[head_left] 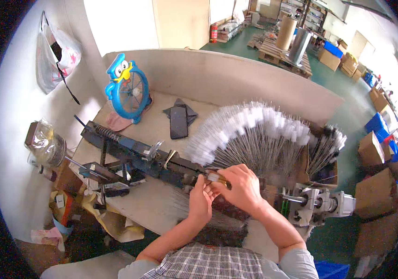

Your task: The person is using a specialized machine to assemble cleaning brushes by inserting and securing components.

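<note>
My left hand and my right hand meet at the right end of a long black metal rail fixture. The left hand's fingers are pinched together, and what they hold, if anything, is hidden. Under my right hand's curled fingers shows a small brass-coloured part with a pale piece; its kind is unclear. Just beyond the hands a wide fan of wire-stemmed brushes with white bristle tips lies on the table. More thin wires lie in front of the hands, partly hidden by my arms.
A motor-driven spindle unit stands at the table's right. A box holds dark-tipped wire brushes. Towards the back are a black phone and a blue cartoon-shaped fan. A low board edges the table; cardboard cartons stand at right.
</note>
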`<state>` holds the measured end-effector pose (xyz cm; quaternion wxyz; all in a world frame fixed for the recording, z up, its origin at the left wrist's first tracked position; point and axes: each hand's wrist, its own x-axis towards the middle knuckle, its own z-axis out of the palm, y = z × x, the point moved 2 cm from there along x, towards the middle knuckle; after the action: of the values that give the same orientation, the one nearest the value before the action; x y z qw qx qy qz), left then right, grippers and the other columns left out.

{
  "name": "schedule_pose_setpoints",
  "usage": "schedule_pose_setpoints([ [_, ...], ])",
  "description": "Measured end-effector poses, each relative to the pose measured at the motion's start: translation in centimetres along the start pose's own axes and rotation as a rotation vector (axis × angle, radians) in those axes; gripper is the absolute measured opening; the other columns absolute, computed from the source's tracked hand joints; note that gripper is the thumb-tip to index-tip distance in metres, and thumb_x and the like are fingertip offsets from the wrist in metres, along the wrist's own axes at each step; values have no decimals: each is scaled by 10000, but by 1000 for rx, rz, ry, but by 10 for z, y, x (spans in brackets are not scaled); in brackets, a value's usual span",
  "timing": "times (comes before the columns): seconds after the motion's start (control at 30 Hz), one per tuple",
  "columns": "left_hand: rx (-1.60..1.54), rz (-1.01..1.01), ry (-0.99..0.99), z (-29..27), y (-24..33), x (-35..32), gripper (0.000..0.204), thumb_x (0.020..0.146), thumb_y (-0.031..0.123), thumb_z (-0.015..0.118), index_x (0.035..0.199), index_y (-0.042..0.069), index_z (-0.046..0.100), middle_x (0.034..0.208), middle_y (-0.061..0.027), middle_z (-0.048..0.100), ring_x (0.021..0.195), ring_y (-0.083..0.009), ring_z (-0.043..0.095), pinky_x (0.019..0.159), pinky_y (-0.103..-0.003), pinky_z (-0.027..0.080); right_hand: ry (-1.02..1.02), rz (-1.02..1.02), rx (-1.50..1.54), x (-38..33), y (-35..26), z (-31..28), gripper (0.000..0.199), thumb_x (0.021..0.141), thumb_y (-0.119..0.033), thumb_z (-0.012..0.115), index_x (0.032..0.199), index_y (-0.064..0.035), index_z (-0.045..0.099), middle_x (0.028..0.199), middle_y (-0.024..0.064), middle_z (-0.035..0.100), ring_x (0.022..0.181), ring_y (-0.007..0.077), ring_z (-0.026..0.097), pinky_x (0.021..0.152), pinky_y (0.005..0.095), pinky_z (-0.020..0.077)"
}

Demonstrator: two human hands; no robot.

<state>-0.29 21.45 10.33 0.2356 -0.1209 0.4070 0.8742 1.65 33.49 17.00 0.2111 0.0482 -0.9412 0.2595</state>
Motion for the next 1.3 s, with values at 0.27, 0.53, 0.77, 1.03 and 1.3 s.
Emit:
schedule_pose_setpoints([
  [0.27,-60,103,-30,5,-7,2,158,899,222,502,910,68,538,875,-40,590,757,-132,576,698,-264,482,184,-122,-66,-5,2,-1,278,649,-192,699,914,-109,678,922,5,625,933,204,554,763,346,440],
  [0.53,-70,159,24,10,-2,-6,33,837,71,545,859,59,525,859,-50,593,759,-137,585,678,-285,497,160,-212,-81,-10,3,-2,210,635,-185,709,841,-154,694,902,-14,629,901,198,569,756,335,455],
  [0.77,-75,149,-18,7,-6,-6,20,839,76,544,829,63,534,832,-44,591,758,-138,595,707,-288,498,150,-183,-20,-9,-5,-4,242,627,-155,723,866,-128,690,894,12,632,892,221,576,761,347,473],
  [1.03,-246,68,-26,9,-3,-6,56,844,95,544,871,50,562,835,-66,613,750,-159,603,708,-285,495,124,-143,-19,-9,2,2,254,629,-143,720,878,-106,689,922,29,645,882,224,586,759,328,489],
  [1.3,-219,115,-31,2,-11,0,82,851,79,539,900,19,568,872,-81,611,793,-172,602,730,-292,493,106,-107,-28,-11,0,5,250,666,-151,692,915,-150,678,933,-3,633,891,210,581,757,332,489],
])
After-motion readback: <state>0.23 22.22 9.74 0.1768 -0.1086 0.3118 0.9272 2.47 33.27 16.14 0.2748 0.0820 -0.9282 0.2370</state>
